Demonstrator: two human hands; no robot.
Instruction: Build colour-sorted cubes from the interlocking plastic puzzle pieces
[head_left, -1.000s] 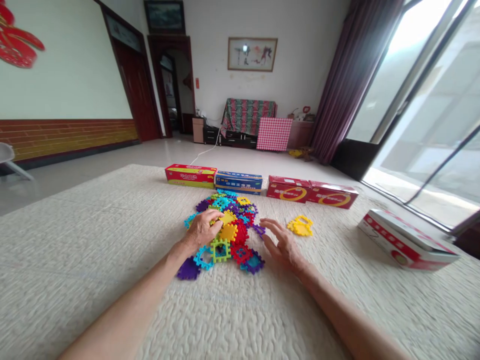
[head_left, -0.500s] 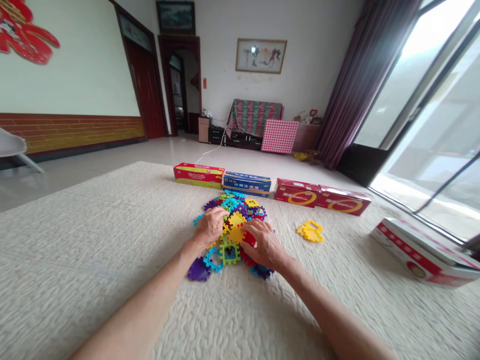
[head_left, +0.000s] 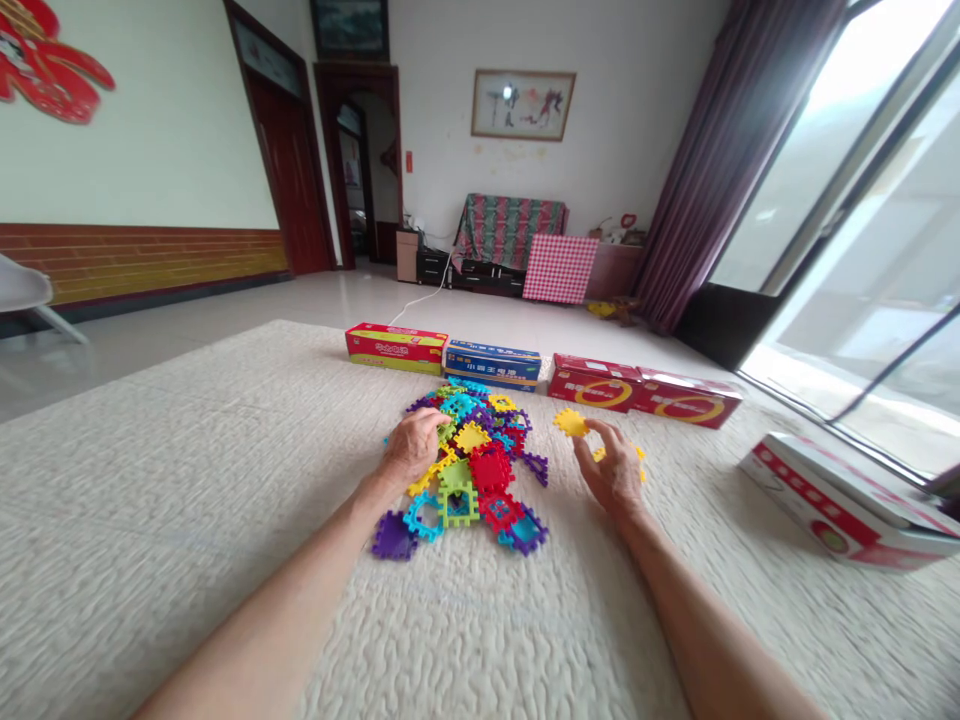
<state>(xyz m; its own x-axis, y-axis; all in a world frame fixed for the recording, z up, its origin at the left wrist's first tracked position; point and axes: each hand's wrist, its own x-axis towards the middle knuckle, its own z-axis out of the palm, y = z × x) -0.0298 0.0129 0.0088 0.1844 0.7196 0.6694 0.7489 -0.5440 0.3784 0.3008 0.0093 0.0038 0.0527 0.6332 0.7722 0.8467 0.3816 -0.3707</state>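
Right hand [head_left: 613, 472] pinches yellow interlocking tile [head_left: 571, 422] between thumb and fingers, right of multicolored tile pile [head_left: 491, 468]. Left hand [head_left: 412, 444], fingers curled, at pile's left edge; cannot tell if it grips anything.

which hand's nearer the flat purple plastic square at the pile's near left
Left. The left hand is beyond the flat purple plastic square, at the left of the colourful plastic pile; the right hand is farther, right of the pile, holding a yellow plastic piece.
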